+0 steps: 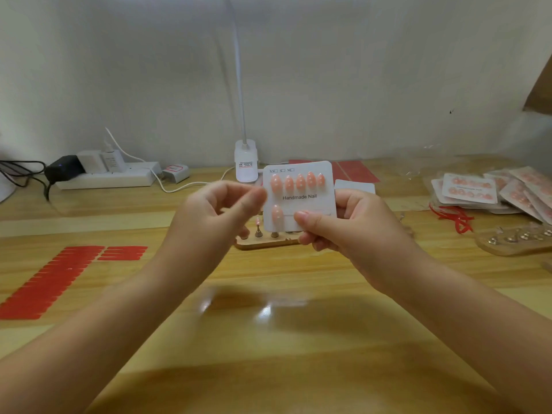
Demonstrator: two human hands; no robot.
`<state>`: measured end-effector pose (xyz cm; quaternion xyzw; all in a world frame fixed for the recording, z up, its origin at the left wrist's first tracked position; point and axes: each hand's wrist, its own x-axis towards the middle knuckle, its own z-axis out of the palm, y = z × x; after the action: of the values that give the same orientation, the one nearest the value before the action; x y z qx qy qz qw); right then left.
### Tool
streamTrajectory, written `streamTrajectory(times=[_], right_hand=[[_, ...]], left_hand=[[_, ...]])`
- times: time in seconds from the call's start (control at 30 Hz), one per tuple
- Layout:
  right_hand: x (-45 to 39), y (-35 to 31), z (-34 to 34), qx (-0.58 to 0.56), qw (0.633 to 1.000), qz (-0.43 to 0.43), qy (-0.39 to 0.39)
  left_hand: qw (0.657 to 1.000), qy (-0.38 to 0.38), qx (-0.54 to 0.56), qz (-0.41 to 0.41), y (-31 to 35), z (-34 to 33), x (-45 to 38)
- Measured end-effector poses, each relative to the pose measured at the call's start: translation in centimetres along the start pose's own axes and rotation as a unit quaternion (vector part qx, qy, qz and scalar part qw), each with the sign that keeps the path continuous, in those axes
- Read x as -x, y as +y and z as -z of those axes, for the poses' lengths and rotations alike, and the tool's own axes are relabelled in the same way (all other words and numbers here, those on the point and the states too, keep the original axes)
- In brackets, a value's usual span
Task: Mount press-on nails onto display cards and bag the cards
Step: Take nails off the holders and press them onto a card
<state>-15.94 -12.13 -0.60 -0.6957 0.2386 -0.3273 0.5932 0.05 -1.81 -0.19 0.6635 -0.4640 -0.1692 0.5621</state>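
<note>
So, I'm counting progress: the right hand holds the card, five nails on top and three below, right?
Not quite. The head view shows the right hand holding the card with five nails on top, but only one nail below.

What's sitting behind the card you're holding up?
Behind the display card, held by the right hand, a wooden stand with small metal pegs shows below its edge, and a blank white card peeks out beside it. The stand's right part is covered.
</note>
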Motion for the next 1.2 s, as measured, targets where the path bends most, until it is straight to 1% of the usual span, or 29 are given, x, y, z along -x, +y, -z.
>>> streamTrajectory(times=[0.03,0.07,0.1,0.3,0.4,0.47,0.5,0.57,0.6,0.67,0.8,0.87,0.97,1.03,1.1,1.2], right_hand=[[0.0,0.0,0.0,0.0,1.0,0.001,0.002],[0.0,0.0,0.0,0.0,1.0,0.005,0.002],[0.0,0.0,0.1,0.002,1.0,0.009,0.001],[0.1,0.0,0.0,0.022,0.999,0.024,-0.014],[0.1,0.0,0.0,0.023,0.999,0.026,-0.032],[0.1,0.0,0.0,0.017,0.998,0.02,-0.058],[0.1,0.0,0.0,0.017,0.997,0.017,-0.069],[0.1,0.1,0.0,0.018,0.997,0.012,-0.076],[0.0,0.2,0.1,0.018,0.997,0.009,-0.072],[-0.1,0.3,0.3,0.018,0.998,0.003,-0.065],[-0.3,0.4,0.4,0.036,0.994,-0.035,-0.101],[-0.4,0.7,0.4,0.064,0.99,-0.061,-0.11],[-0.9,1.3,0.7,0.127,0.982,-0.1,-0.099],[-1.0,1.6,0.8,0.157,0.973,-0.134,-0.106],[-1.0,2.0,0.6,0.165,0.968,-0.153,-0.113],[-1.0,2.7,0.3,0.193,0.965,-0.146,-0.101]], left_hand=[[0.998,0.002,-0.043,-0.05,0.0,0.1,0.1],[0.995,-0.001,-0.064,-0.075,0.1,0.1,0.3],[0.995,-0.006,-0.06,-0.075,0.1,-0.1,0.4],[1.0,0.003,0.019,-0.01,0.3,-0.4,0.3],[0.996,-0.012,0.054,0.067,0.1,-0.3,-0.2],[0.989,-0.026,0.072,0.125,-0.1,-0.2,-0.6],[0.984,-0.044,0.082,0.15,-0.2,0.0,-0.8],[0.97,-0.106,0.105,0.19,-0.2,0.5,-1.0],[0.962,-0.139,0.12,0.201,-0.3,0.7,-1.0],[0.956,-0.166,0.128,0.206,-0.5,0.7,-1.0],[0.974,-0.129,0.041,0.18,-0.8,0.4,-1.1],[0.972,-0.138,-0.007,0.188,-1.1,0.5,-1.3],[0.953,-0.183,-0.085,0.226,-1.0,0.4,-1.0],[0.943,-0.183,-0.147,0.237,-1.1,0.1,-0.9],[0.927,-0.193,-0.221,0.235,-1.2,-0.1,-0.9],[0.891,-0.214,-0.35,0.195,-0.9,0.1,-0.6]])
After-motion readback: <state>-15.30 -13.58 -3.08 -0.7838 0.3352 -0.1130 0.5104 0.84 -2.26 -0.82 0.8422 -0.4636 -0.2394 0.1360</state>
